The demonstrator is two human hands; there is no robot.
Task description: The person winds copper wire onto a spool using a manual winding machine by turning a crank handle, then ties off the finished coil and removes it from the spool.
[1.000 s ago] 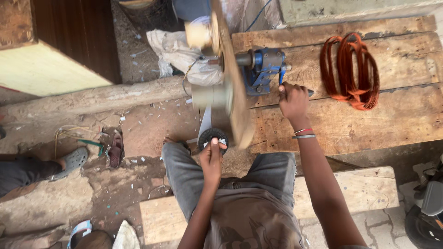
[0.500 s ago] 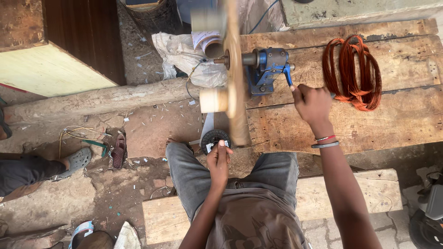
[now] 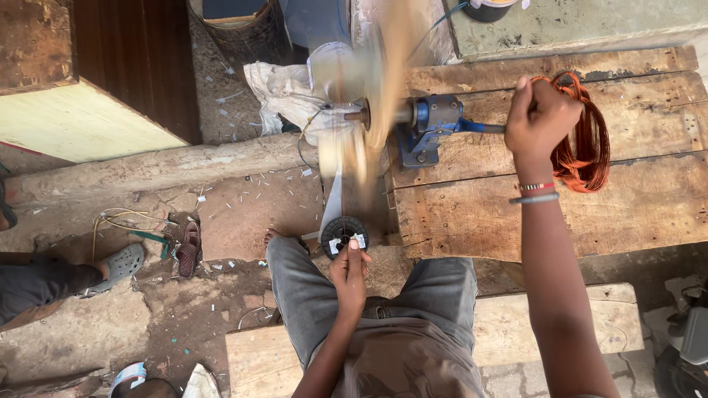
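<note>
Black spool (image 3: 344, 234) with white label held by left hand (image 3: 349, 276); right hand (image 3: 542, 118) grips winder crank (image 3: 483, 127)

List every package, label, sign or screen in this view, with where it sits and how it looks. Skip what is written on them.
Label: small white rectangular sticker on the black round spool, under the left hand fingertips, near the knees.
Sack: crumpled whitish bag on the ground, left of the blue winder cranked by the right hand.
No signs or screens show.

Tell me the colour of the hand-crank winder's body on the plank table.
The winder body is blue, seen best in the head view.
</note>
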